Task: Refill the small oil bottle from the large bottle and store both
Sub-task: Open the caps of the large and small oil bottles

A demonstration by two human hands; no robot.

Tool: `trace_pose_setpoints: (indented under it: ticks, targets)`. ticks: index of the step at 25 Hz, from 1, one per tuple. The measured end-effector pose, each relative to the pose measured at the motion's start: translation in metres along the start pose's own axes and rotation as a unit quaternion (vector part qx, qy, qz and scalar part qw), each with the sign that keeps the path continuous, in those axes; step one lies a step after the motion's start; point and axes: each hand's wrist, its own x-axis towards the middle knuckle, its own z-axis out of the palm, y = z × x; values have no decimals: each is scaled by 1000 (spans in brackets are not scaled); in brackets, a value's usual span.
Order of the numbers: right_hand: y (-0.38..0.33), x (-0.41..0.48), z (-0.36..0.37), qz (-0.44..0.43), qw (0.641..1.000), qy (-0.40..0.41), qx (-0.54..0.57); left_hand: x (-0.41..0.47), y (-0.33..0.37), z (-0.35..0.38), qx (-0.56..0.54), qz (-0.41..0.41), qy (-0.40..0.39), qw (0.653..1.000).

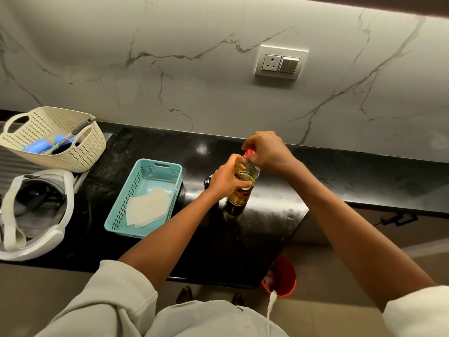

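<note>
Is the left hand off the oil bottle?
No, the left hand grips the oil bottle just below its neck, while the right hand holds the red cap.

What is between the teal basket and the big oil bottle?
In the head view, a small dark bottle stands there, partly hidden by the left hand gripping the big oil bottle.
</note>
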Motion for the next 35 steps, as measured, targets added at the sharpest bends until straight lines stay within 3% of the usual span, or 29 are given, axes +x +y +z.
trace_pose_setpoints:
  ticks: [5,10,15,21,24,26,28,30,32,35]
  targets:
    - [0,6,6,60,996,17,-62,5,-2,-2,-8,8,-25,1000]
    - [-8,3,-2,-9,997,-62,-50,6,-6,-4,-24,16,-42,999]
    - [-11,1,7,68,991,0,-116,9,-6,-8,-50,12,-68,996]
    - [-15,-6,-2,-19,995,-16,-97,13,-8,-11,-55,17,-96,994]
    - [-5,-14,-9,-25,998,37,-32,13,-9,-12,-58,16,-99,993]
    - [14,-33,-7,12,993,116,31,12,-9,-12,-60,7,-100,993]
    - [36,-63,20,100,982,135,88,12,-10,-12,-64,5,-103,993]
    - [47,-95,75,210,967,50,139,9,-14,-10,-64,-1,-90,994]
    - [46,-120,137,250,952,-33,174,6,-18,-8,-63,-9,-77,995]
    - [42,-136,196,243,953,-27,176,4,-23,-7,-65,-11,-71,995]
